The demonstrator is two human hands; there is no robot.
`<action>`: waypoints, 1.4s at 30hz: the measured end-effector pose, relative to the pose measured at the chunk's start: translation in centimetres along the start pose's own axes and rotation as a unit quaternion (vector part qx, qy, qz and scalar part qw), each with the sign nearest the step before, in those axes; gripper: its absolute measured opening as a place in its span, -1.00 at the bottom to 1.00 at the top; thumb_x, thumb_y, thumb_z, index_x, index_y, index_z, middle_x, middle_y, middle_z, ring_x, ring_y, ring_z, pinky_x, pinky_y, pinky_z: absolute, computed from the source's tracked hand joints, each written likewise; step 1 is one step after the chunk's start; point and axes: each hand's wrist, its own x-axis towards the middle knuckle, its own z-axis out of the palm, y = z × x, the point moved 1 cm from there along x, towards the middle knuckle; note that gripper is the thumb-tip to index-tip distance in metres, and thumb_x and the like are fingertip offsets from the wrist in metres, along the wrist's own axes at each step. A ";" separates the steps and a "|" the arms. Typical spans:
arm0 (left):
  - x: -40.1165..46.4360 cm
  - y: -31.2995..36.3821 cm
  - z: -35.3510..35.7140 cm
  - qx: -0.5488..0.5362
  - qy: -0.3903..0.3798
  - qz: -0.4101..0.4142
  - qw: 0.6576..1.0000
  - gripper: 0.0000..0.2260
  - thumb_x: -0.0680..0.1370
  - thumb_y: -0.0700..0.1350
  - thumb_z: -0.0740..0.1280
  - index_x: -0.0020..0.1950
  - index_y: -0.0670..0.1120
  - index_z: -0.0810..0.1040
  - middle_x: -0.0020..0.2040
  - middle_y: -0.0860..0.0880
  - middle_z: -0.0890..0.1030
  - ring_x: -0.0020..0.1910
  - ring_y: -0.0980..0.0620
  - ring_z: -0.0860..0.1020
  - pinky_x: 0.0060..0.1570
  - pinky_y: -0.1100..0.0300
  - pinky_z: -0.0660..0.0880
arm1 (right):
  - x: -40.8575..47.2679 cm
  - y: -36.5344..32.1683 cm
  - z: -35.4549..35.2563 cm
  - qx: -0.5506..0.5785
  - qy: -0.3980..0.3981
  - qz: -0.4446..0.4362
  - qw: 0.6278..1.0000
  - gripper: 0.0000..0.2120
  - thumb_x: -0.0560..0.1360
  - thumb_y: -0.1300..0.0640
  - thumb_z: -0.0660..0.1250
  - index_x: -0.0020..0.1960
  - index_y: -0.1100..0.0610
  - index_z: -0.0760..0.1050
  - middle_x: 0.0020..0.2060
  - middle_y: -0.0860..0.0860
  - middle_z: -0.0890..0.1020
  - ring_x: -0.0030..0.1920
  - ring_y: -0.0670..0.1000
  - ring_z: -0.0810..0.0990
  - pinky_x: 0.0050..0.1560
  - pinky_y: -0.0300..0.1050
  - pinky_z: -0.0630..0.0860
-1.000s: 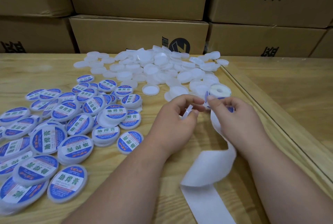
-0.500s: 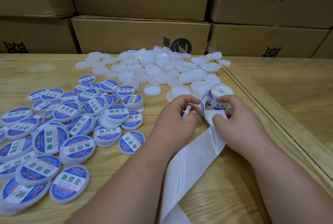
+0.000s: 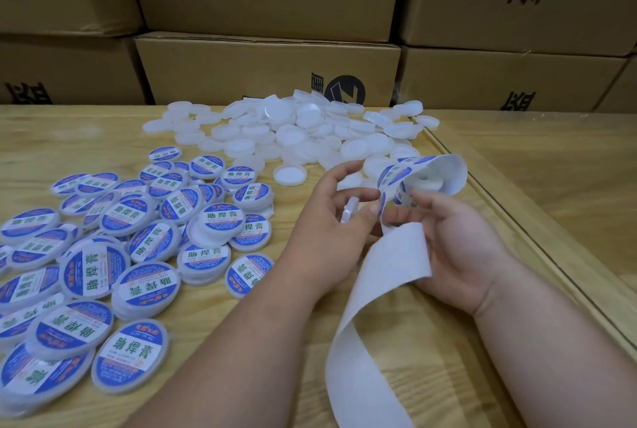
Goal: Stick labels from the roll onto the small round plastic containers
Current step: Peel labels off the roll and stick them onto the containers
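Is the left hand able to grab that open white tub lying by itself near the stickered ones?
Probably not yet: the way to the open white tub looks free, but the left hand already holds a container.

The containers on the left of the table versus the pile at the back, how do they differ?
The left containers carry blue and white printed labels; the back pile is plain white. The left containers lie nearer the person, the back pile sits close to the cardboard boxes. Both are small, round, translucent plastic, lying loosely overlapped on the wooden table.
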 end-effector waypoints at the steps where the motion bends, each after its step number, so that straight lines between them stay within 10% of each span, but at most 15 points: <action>1: 0.0 0.0 -0.1 -0.004 0.002 0.001 1.000 -0.58 0.60 -0.14 0.40 0.33 0.30 0.43 0.04 0.20 0.69 -0.10 0.15 0.70 -0.19 0.32 0.57 | 0.0 0.0 -0.1 -0.015 0.000 0.003 1.000 -0.52 0.62 -0.13 0.17 -0.05 0.28 0.60 -0.01 0.23 0.68 -0.08 0.21 0.70 -0.15 0.03 0.63; 11: 0.4 -0.7 -0.1 0.052 0.009 0.007 0.999 -0.63 0.57 -0.01 0.43 0.30 0.31 0.44 -0.19 0.19 0.66 -0.22 0.24 0.62 -0.28 0.39 0.48 | -0.5 0.2 0.4 -0.192 -0.028 -0.128 0.973 -0.64 0.48 -0.02 0.46 0.14 0.21 0.69 0.17 0.18 0.69 0.22 0.12 0.66 0.30 0.06 0.53; 16: 0.5 -0.8 -0.9 0.005 0.096 0.024 0.995 -0.70 0.57 -0.07 0.42 0.16 0.32 0.54 -0.25 0.25 0.61 -0.23 0.17 0.63 -0.21 0.32 0.57 | -1.6 -0.1 0.4 -0.362 -0.013 -0.112 0.925 -0.74 0.36 -0.08 0.59 -0.15 0.11 0.72 -0.23 0.08 0.70 -0.22 0.02 0.60 -0.20 -0.21 0.50; 23: 0.1 0.2 -0.9 -0.044 0.156 0.009 0.987 -0.73 0.48 0.00 0.40 0.11 0.32 0.56 0.02 -0.24 0.65 0.01 -0.21 0.66 0.10 -0.20 0.60 | -3.6 -0.5 0.0 -0.487 -0.178 0.076 0.852 -0.47 0.37 -0.35 0.38 0.12 0.03 0.69 -0.40 -0.08 0.64 -0.57 -0.11 0.39 -0.60 -0.30 0.21; 28: 0.2 -0.3 -0.5 -0.005 0.118 0.021 0.993 -0.77 0.57 -0.12 0.38 0.06 0.25 0.59 -0.21 0.05 0.66 -0.21 0.05 0.66 -0.16 0.17 0.61 | -1.4 -0.5 -0.1 -0.391 0.046 -0.154 0.906 -0.66 0.37 -0.33 0.48 -0.16 -0.06 0.71 -0.47 -0.12 0.52 -0.52 -0.13 0.30 -0.53 -0.29 0.23; 34: 0.1 -0.2 0.0 0.015 0.104 0.016 0.994 -0.84 0.60 -0.19 0.36 -0.07 0.07 0.62 -0.22 0.22 0.67 -0.29 0.31 0.59 -0.32 0.42 0.48 | 0.6 1.1 0.2 -0.363 0.090 -0.265 0.889 -0.86 0.54 0.18 0.44 -0.19 0.12 0.68 -0.42 -0.08 0.60 -0.48 -0.19 0.45 -0.42 -0.35 0.38; 42: 0.3 -0.7 -0.1 0.196 0.102 0.135 0.966 -0.77 0.57 -0.14 0.40 -0.03 0.23 0.57 0.05 0.21 0.61 0.12 0.27 0.54 0.13 0.37 0.41 | 1.8 1.2 0.1 -0.312 0.139 -0.290 0.894 -0.88 0.58 0.18 0.39 -0.13 0.12 0.61 -0.37 0.10 0.60 -0.34 -0.04 0.51 -0.25 -0.08 0.46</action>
